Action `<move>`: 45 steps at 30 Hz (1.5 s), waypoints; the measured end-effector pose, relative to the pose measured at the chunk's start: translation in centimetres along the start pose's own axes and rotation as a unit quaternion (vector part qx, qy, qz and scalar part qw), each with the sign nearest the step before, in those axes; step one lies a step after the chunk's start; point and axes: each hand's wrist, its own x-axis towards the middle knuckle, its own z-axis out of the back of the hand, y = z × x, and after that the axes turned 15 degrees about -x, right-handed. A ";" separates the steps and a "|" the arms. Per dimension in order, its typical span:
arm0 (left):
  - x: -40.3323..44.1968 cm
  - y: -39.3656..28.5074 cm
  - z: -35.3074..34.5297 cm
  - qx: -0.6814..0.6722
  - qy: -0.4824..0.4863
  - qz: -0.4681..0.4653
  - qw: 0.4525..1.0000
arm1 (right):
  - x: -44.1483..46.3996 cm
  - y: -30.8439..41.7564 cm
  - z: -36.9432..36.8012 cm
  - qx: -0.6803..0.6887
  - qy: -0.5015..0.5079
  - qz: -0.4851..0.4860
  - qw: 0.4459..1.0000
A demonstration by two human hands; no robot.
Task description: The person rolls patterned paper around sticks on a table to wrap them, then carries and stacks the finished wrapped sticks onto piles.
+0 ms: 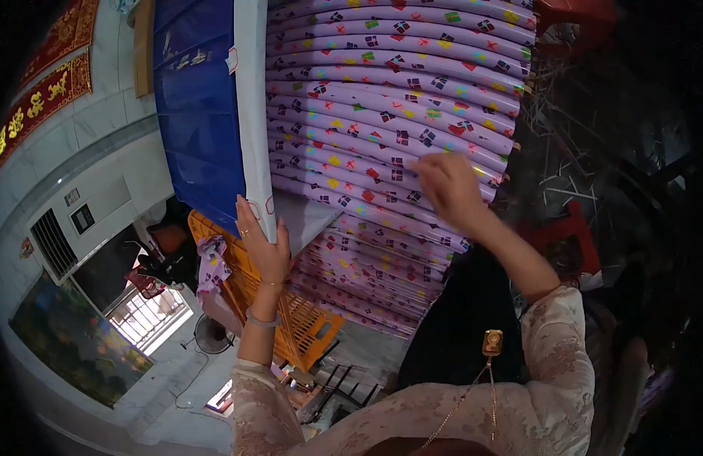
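Note:
Glossy purple printed sheeting [374, 114], patterned with small gift-box shapes, lies in several overlapping rounded folds or rolls. My right hand [454, 190] is over its right part, fingers curled together and slightly blurred. Whether they pinch anything, or touch the sheeting, I cannot make out. On the left, my left hand [264, 243] rests flat at the end of a long white edge strip [253, 114] with red pen marks. Its fingers are stretched out and the thumb stands apart, touching the strip's corner. Beneath, more purple layers [367, 273] are stacked.
A blue panel [199, 99] adjoins the white strip. Under it stands an orange plastic crate [302, 327] with a purple printed scrap [212, 266] on it. A floor fan [212, 334] is at the lower left. Paper strips litter the floor [557, 114] near a red stool [568, 243].

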 end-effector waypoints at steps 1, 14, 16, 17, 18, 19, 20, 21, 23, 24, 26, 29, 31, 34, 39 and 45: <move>0.0 0.0 0.0 0.005 -0.002 -0.002 1.000 | -1.6 1.7 0.1 0.046 0.003 0.017 0.999; -0.8 -0.7 -0.2 -0.091 -0.120 -0.020 0.988 | -25.4 19.5 0.4 0.391 0.316 0.249 0.828; -1.2 -0.9 -0.1 -0.091 -0.163 -0.042 0.982 | -26.5 20.5 0.5 0.353 0.360 0.229 0.833; -1.5 -1.0 0.1 -0.078 -0.196 -0.058 0.976 | -27.2 21.2 0.1 0.252 0.422 0.137 0.860; -1.8 -1.4 0.3 -0.050 -0.227 -0.079 0.970 | -28.0 21.8 -0.3 0.143 0.470 0.041 0.870; -2.1 -1.2 0.2 -0.062 -0.243 -0.085 0.964 | -28.7 21.8 -0.9 0.123 0.465 0.045 0.876; -2.5 -0.5 -0.1 0.012 -0.250 -0.139 0.958 | -29.3 21.5 -1.6 -0.038 0.479 0.122 0.868; -3.2 -0.9 -0.2 0.086 -0.256 -0.189 0.944 | -29.8 21.4 -1.3 -0.199 0.482 0.190 0.832; -6.9 -3.1 -1.9 0.031 -0.213 -0.266 0.940 | -30.7 21.4 0.1 -0.217 0.478 0.127 0.842; -9.7 -4.5 -3.0 0.008 -0.169 -0.296 0.940 | -31.2 22.1 0.8 -0.210 0.475 0.066 0.852; -17.1 -7.3 -6.6 -0.134 -0.105 -0.328 0.929 | -34.2 22.4 3.0 -0.107 0.362 -0.066 0.924; -32.0 -10.1 -11.6 -0.245 0.060 -0.348 0.903 | -40.0 23.4 8.3 -0.141 0.295 -0.177 0.928; -42.7 -9.5 -13.8 -0.263 0.181 -0.286 0.904 | -45.2 23.6 11.7 -0.187 0.293 -0.232 0.908; -53.6 -6.3 -14.4 -0.352 0.337 -0.102 0.867 | -54.3 24.7 15.6 -0.214 0.294 -0.340 0.867; -58.4 -2.1 -15.2 -0.138 0.543 -0.110 0.821 | -65.9 29.6 17.9 -0.196 0.274 -0.502 0.797; -53.0 -6.1 -19.0 0.022 0.512 -0.314 0.799 | -72.3 33.4 18.0 -0.186 0.185 -0.642 0.721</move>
